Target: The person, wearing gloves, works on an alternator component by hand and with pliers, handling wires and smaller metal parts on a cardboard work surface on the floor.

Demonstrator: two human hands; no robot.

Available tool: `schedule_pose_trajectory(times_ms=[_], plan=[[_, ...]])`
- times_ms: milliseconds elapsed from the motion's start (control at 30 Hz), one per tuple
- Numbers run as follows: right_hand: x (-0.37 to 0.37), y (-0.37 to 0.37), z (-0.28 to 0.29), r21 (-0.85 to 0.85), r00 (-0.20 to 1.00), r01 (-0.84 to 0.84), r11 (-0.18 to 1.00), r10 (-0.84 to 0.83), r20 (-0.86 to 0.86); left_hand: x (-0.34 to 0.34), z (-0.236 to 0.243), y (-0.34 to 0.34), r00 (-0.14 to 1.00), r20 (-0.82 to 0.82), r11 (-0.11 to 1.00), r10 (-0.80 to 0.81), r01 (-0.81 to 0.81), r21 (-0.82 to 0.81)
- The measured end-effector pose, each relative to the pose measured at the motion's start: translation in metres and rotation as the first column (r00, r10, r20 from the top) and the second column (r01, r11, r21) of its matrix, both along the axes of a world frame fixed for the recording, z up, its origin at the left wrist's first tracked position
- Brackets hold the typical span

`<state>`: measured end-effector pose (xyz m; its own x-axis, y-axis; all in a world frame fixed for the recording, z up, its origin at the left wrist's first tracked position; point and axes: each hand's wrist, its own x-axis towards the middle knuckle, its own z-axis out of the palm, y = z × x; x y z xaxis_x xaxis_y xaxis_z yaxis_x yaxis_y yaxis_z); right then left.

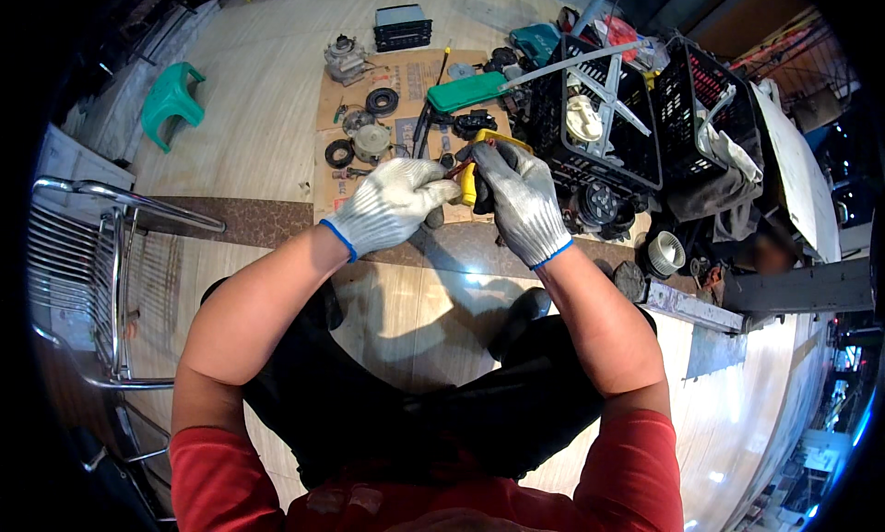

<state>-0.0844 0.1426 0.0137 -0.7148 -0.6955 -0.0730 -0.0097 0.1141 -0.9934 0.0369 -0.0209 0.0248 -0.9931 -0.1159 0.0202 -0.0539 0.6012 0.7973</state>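
White knit gloves with blue cuffs cover both my hands. My right hand (527, 200) is closed around a yellow-edged black object (468, 187), mostly hidden by the glove; its kind I cannot make out. My left hand (395, 200) is closed in a pinch at the object's left side, where a thin dark red piece (458, 169) shows between the two hands. Beneath them, a cardboard sheet (396, 71) on the floor carries a green case (467, 91), a black ring (382, 101), a smaller dark ring (339, 153) and a round metal motor part (371, 142).
Two black plastic crates (636, 163) with metal and white parts stand at the right. A metal chair (115, 283) and a green stool (173, 104) are on the left. A black-and-grey box (403, 29) lies beyond the cardboard. A white cylindrical fan wheel (666, 253) sits near a metal beam (696, 308).
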Motion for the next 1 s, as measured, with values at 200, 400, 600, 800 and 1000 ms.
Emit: schedule_pose_trajectory(times_ms=[200,400,600,800,1000], plan=[[0.004,-0.002,0.005,-0.007,0.997,0.036,0.999,-0.035,0.074,0.004,-0.013,0.006,0.943,-0.326,0.816,-0.064,-0.139,-0.561],[-0.009,0.006,-0.004,-0.028,0.907,-0.078,0.997,0.06,-0.418,0.007,0.007,0.004,0.998,0.002,0.933,-0.058,0.054,0.357],[-0.012,0.004,-0.001,-0.07,0.937,-0.127,0.989,0.096,-0.337,-0.001,-0.005,-0.004,0.966,0.235,0.728,-0.106,-0.086,0.68],[-0.005,0.002,0.001,-0.015,0.975,-0.03,0.999,0.026,-0.22,-0.002,-0.003,0.01,0.987,-0.159,0.974,0.01,-0.046,-0.22],[-0.005,0.005,0.001,0.01,0.967,-0.016,1.0,0.018,-0.253,-0.002,-0.003,0.009,0.945,-0.314,0.938,-0.094,-0.021,-0.345]])
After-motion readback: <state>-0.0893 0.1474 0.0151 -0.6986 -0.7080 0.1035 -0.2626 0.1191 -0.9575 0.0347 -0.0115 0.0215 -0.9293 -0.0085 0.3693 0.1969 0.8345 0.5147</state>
